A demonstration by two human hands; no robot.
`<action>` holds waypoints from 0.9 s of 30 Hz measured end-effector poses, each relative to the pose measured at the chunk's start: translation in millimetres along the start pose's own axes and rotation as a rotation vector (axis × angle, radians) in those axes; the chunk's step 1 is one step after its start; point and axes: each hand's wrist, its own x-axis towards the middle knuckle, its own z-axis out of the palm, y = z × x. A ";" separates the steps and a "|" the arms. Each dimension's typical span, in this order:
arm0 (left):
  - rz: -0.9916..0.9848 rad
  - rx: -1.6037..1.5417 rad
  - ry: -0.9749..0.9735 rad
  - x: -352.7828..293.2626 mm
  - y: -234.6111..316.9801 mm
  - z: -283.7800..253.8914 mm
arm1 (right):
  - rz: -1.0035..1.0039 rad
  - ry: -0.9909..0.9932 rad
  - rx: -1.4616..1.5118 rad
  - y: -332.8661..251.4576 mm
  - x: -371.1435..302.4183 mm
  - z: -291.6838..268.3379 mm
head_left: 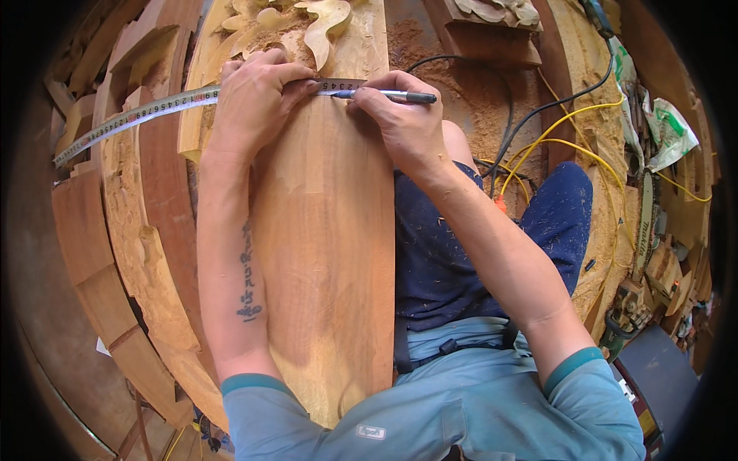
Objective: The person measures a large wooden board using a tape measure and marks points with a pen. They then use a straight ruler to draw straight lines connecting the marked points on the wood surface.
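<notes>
A long wooden board (327,223) lies lengthwise before me, with carved scrolling relief (327,31) at its far end. Across it, just short of the carving, runs a measuring tape (157,107) that bows out past the board's left edge. My left hand (257,100) is closed on this tape, thumb and fingers pressing it against the wood. In my right hand (403,127) a slim pen (396,96) is pinched, its tip pointing left, close to the tape's lower edge. The right fingers also rest by the tape's right end.
More long planks (123,253) lie along the left. At the right are yellow cable (588,150), black cable (530,115), a chainsaw (644,223) and a white-green plastic bag (669,131). Sawdust (461,84) covers the wood beyond my knees.
</notes>
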 end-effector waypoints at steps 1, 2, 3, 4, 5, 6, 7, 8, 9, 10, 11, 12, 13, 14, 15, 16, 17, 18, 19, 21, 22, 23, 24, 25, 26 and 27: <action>0.001 -0.001 0.002 0.0 0.6 0.1 | 0.000 0.001 0.009 0.1 0.0 0.3; 0.000 0.000 0.006 -0.1 1.0 -0.2 | -0.002 -0.001 0.001 -0.1 0.0 0.6; -0.001 0.005 0.002 -0.2 1.1 -0.7 | -0.004 -0.002 -0.008 -0.4 -0.2 0.7; -0.002 0.011 -0.002 -0.1 1.0 -1.2 | -0.006 -0.003 -0.017 -0.6 -0.3 0.9; -0.004 0.016 -0.005 -0.3 1.1 -1.4 | -0.013 -0.001 -0.034 -0.4 -0.2 0.9; -0.005 0.014 -0.008 -0.4 1.1 -1.9 | -0.020 0.002 -0.052 -0.2 0.1 1.0; -0.006 0.012 -0.010 -0.4 1.2 -2.6 | -0.027 0.005 -0.070 -0.1 0.3 0.9; -0.007 0.009 -0.013 -0.5 0.9 -2.3 | -0.008 -0.003 -0.062 -1.2 0.6 0.4; -0.002 0.019 -0.009 -0.9 1.2 -1.7 | 0.012 -0.010 -0.054 -3.4 0.9 -0.4; 0.004 0.028 -0.004 -1.4 1.9 -0.9 | 0.032 -0.018 -0.046 -4.4 0.8 -0.6; 0.011 0.039 0.003 -0.9 2.4 -0.9 | 0.024 -0.013 -0.041 -4.2 0.9 -0.4; 0.008 0.034 0.002 -0.6 2.7 -0.6 | 0.017 -0.009 -0.035 -3.4 0.6 -0.3; 0.006 0.030 0.001 -0.5 3.0 0.3 | 0.009 -0.004 -0.029 -2.5 0.1 -0.5; 0.005 0.028 0.003 0.4 3.0 -0.4 | 0.014 -0.005 -0.033 -3.3 0.7 -0.7; 0.010 0.032 0.005 0.3 2.8 0.2 | 0.019 -0.006 -0.037 -3.9 1.3 -1.5; 0.016 0.036 0.006 -0.8 2.1 2.1 | 0.024 -0.007 -0.041 -4.2 1.6 -2.4; 0.027 0.044 0.009 0.6 3.1 1.5 | 0.028 -0.017 -0.041 -5.1 2.6 -3.6; 0.024 0.051 0.011 1.6 4.7 0.5 | 0.032 -0.027 -0.040 -4.5 3.5 -5.2; 0.022 0.059 0.013 1.7 7.1 -0.8 | 0.035 -0.038 -0.040 -3.9 4.6 -7.1; -0.017 0.100 0.017 0.0 15.9 -6.4 | 0.132 -0.016 0.053 -9.8 3.7 -11.1; -0.053 0.131 0.022 -2.0 23.3 -7.7 | 0.151 0.018 0.117 -12.8 -1.0 -13.7; -0.092 0.166 0.033 -5.0 28.9 -11.1 | 0.166 0.045 0.181 -20.6 -5.1 -13.1; -0.071 0.294 0.116 -12.1 38.3 -15.0 | 0.105 0.038 0.125 -29.2 -13.8 -18.7; -0.148 0.326 0.110 -17.3 49.6 -18.7 | 0.076 0.054 0.085 -35.4 -16.6 -23.6; -0.224 0.345 0.102 -19.7 69.9 -19.0 | 0.050 0.075 0.037 -38.6 -20.3 -32.0; -0.313 0.369 0.099 -23.9 87.5 -22.2 | 0.021 0.081 -0.010 -41.1 -22.8 -38.6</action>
